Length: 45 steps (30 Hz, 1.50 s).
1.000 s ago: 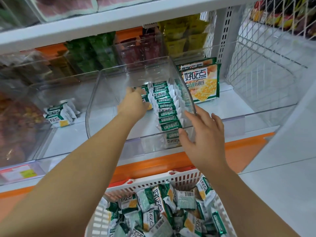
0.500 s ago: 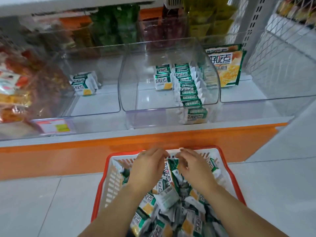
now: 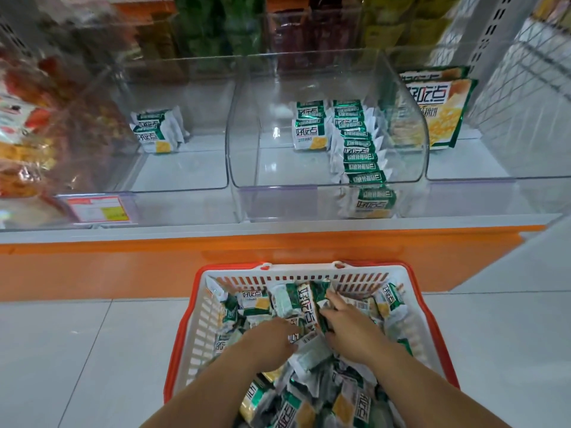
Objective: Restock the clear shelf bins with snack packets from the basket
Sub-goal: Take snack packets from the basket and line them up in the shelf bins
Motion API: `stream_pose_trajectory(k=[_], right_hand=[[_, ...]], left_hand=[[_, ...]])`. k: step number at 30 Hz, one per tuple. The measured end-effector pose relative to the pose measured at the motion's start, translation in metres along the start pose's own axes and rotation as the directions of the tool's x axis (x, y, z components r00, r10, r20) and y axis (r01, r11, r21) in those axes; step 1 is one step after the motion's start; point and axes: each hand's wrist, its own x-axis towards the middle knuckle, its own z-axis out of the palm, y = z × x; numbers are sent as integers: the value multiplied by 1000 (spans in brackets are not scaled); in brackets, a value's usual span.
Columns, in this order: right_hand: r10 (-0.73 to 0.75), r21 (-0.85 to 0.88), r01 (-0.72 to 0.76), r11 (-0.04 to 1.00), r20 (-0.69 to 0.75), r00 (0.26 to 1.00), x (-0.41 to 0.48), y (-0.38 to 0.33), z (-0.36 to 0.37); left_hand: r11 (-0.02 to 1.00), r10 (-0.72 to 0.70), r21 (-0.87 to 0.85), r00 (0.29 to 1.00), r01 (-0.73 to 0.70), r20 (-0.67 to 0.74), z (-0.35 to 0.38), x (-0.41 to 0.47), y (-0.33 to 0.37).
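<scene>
Right hand [image 3: 349,327] pinches snack packet [image 3: 319,290] in basket [image 3: 185,319]; left hand [image 3: 272,335] beside it, fingers on pile [image 3: 309,396], grip unclear.

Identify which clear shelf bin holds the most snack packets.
The middle bin: it holds a long row of packets and a short stack; the left bin holds one small cluster.

hands: left hand [image 3: 272,336] and right hand [image 3: 349,327] are off the middle clear bin [image 3: 309,186], now down in the basket [image 3: 182,329] | left: lies on loose snack packets [image 3: 256,301], fingertips hidden | right: grips a green packet [image 3: 319,299] | view: tilted down, basket rim shows
</scene>
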Motion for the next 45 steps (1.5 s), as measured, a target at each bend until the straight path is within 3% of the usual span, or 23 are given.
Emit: stream_pose_trajectory(k=[9,13,16,19,25,29,32,34,36,39,42,45], right_hand=[[-79,102,86,991,-76,994,-1,9,-37],[-78,238,114,965,-156,985,-15,2,-75],[-100,293,180,939,-267,958,-35,-6,-103],[-90,377,221,899,-335,938,-52,-13,-118],[31,582,293,759,-481,876,-85,-26,-148],[-62,504,406,763,-568,821,-106,-32,-175],[-39,343,419,841,-733,679,-104,-27,-193],[4,223,315,923,-822,569,-92,-18,-200],[53,189,212,959,-853,519,-76,-9,-200],[57,148,143,979,-860,507,-54,0,-193],[15,85,145,986,-906,423,-41,7,-187],[-15,57,173,983,-921,390,-34,14,-185]], left_hand=[[999,-43,-19,999,43,0,-12,-8,10],[999,-51,-12,988,50,-148,-37,-17,26],[980,-60,-198,963,7,-262,-57,-29,41],[887,-90,-453,930,-87,-356,-68,-42,51],[659,-65,-597,756,-458,-651,-95,-75,75],[658,-114,-516,604,-549,-789,-123,-96,84],[748,-104,-411,520,-521,-848,-156,-103,91],[816,-95,-341,473,-466,-876,-181,-101,95],[872,-110,-304,452,-383,-885,-206,-91,97],[923,-133,-290,500,-251,-856,-238,-60,95],[961,-164,-256,531,-103,-831,-259,-20,86],[971,-221,-231,581,57,-784,-271,12,77]])
